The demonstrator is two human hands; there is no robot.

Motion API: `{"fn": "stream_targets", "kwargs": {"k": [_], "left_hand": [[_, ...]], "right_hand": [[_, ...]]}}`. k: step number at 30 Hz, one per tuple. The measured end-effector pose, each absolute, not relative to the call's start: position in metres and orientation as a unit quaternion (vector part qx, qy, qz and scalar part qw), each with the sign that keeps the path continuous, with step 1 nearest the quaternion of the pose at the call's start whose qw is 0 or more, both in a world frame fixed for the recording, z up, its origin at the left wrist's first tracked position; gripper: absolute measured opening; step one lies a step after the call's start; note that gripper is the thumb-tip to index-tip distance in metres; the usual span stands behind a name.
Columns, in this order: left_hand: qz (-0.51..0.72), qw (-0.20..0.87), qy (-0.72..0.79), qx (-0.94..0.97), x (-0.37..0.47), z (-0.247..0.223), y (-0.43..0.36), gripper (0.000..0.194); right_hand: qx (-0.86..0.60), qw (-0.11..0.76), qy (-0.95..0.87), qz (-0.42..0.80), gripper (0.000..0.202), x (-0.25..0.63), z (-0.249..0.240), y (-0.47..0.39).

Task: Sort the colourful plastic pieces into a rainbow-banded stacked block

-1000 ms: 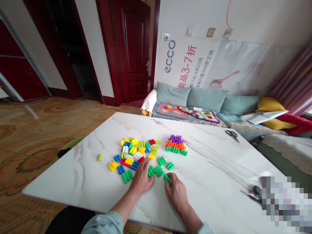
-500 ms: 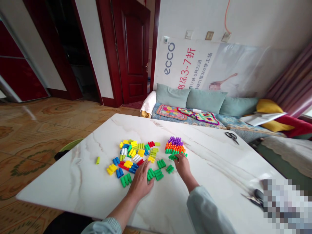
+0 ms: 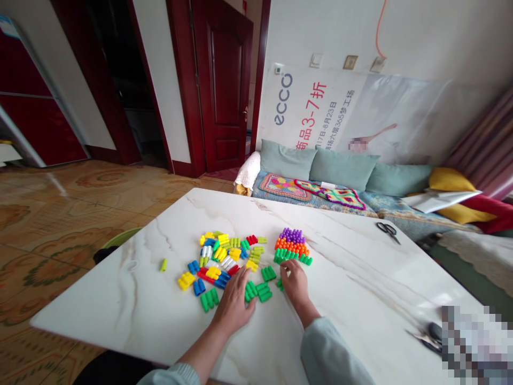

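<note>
On the white marbled table (image 3: 132, 299) lies a spread of small plastic bullet-shaped pieces in yellow, blue, red, white and green. My left hand (image 3: 236, 302) rests at its near right edge, fingers apart, beside green pieces (image 3: 263, 292). To the right stands a block of joined rows: purple (image 3: 292, 236) at the back, orange (image 3: 302, 248) in the middle, green (image 3: 292, 256) in front. Just in front of the green row is my right hand (image 3: 294, 278), its fingers bent together; a green piece shows partly beside them. Whether the fingertips hold anything is hidden.
Black scissors (image 3: 388, 231) lie at the table's far right corner, and a second dark-handled tool (image 3: 430, 336) near the right edge. One lime piece (image 3: 163, 264) sits apart on the left. Behind the table is a sofa with teal cushions (image 3: 344, 166).
My right hand has drawn back slightly from the block toward the loose green pieces. The green piece at its fingertips now shows in the front row. The view has shifted a little.
</note>
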State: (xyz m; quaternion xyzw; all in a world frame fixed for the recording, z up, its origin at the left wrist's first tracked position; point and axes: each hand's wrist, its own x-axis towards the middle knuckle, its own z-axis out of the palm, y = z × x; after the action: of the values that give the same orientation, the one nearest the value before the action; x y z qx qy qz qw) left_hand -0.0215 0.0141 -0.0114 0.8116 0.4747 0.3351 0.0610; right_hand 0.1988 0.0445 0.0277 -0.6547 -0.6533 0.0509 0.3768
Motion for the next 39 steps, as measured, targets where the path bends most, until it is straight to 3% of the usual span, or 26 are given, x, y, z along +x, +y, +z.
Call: {"fn": "stream_targets", "kwargs": {"k": [7,14,20,23,29,34,39], "left_hand": [[0.328,0.064,0.476,0.814,-0.022,-0.011,0.015,0.075],[0.328,0.074,0.473,0.815,-0.022,-0.009,0.015,0.077],[0.328,0.071,0.475,0.813,-0.022,-0.009,0.014,0.075],[0.332,0.066,0.471,0.814,-0.022,-0.01,0.015,0.075],[0.339,0.06,0.469,0.813,-0.022,-0.013,0.015,0.076],[0.337,0.057,0.469,0.815,-0.022,-0.013,0.015,0.076],[0.336,0.055,0.469,0.815,-0.022,-0.013,0.015,0.076]], "right_hand": [[-0.633,0.371,-0.673,0.096,0.035,0.195,0.026,0.044],[-0.642,0.423,-0.629,0.116,0.034,0.217,0.032,0.036],[-0.643,0.258,-0.708,0.139,0.043,0.232,0.046,0.017],[-0.636,0.232,-0.725,0.128,0.043,0.224,0.047,0.014],[-0.635,0.31,-0.7,0.103,0.047,0.221,0.024,0.015],[-0.716,0.407,-0.568,0.008,0.034,0.25,0.009,0.019],[-0.739,0.392,-0.549,-0.008,0.041,0.268,0.001,0.031]]}}
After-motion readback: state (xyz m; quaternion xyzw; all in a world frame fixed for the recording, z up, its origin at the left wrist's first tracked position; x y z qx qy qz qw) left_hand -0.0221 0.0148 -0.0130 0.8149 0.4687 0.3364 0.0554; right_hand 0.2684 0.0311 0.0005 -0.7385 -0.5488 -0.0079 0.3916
